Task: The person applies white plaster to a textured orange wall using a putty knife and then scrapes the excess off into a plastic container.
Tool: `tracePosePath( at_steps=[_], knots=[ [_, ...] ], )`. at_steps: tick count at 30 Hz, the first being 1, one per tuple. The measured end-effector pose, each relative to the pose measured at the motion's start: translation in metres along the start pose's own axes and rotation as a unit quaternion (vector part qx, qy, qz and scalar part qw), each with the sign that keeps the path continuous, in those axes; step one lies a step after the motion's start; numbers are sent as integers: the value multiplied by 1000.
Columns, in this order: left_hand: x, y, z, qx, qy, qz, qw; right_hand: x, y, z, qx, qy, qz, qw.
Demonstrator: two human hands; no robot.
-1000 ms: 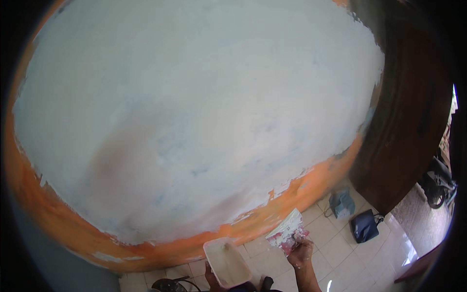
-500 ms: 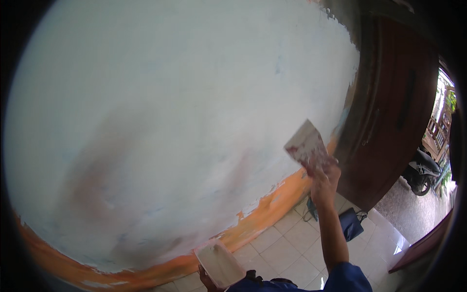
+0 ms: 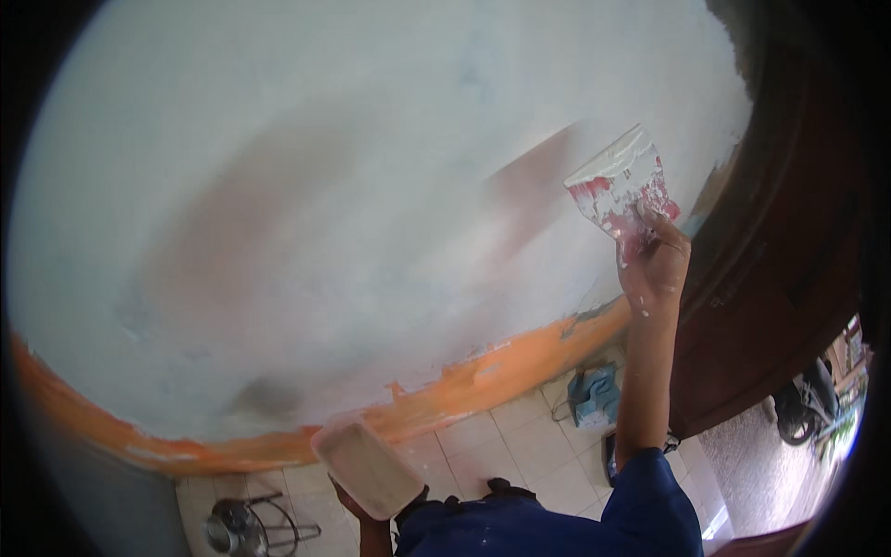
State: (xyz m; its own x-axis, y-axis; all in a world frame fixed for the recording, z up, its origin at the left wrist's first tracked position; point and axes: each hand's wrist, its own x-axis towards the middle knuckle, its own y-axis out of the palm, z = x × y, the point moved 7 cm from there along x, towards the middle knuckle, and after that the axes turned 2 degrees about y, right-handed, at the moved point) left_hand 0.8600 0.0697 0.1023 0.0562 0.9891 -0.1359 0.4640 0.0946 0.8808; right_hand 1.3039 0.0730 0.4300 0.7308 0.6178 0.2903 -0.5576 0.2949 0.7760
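My right hand (image 3: pixel 657 260) is raised, gripping a wide putty knife (image 3: pixel 617 176) whose pink-red face is smeared with white paste. The blade is near the white-coated wall (image 3: pixel 390 223), casting a shadow on it; whether it touches, I cannot tell. At the lower middle my left hand (image 3: pixel 351 503) holds a pale rectangular container (image 3: pixel 367 464) with paste inside, partly hiding its fingers. Along the bottom of the wall runs a ragged orange painted band (image 3: pixel 510 367).
A metal stand (image 3: pixel 278 524) with a silvery container stands on the tiled floor (image 3: pixel 469 446) at lower left. A blue cloth bag (image 3: pixel 589 399) lies by the wall. At right are a dark wooden door (image 3: pixel 770 260) and, outside, a parked scooter (image 3: pixel 798 408).
My right arm has risen up and to the right, bringing the putty knife from low over the floor to higher before the wall. The container in my left hand appears shifted leftward as the view moved.
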Motion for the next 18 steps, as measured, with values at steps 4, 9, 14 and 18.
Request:
tracePosePath(
  at_steps=[4,9,14,18],
  knots=[
    [-30,-85,39,159,143,-43,976,9,-58,-16,-46,119,-25,992],
    [-89,-24,64,444,223,-73,865,-16,-115,-40,-170,9,5,985],
    [-113,-29,63,512,298,-100,800,-89,-88,-78,-614,-300,201,701],
    [-114,-21,67,228,214,-125,941,-114,-115,-152,-563,-422,318,635]
  ],
)
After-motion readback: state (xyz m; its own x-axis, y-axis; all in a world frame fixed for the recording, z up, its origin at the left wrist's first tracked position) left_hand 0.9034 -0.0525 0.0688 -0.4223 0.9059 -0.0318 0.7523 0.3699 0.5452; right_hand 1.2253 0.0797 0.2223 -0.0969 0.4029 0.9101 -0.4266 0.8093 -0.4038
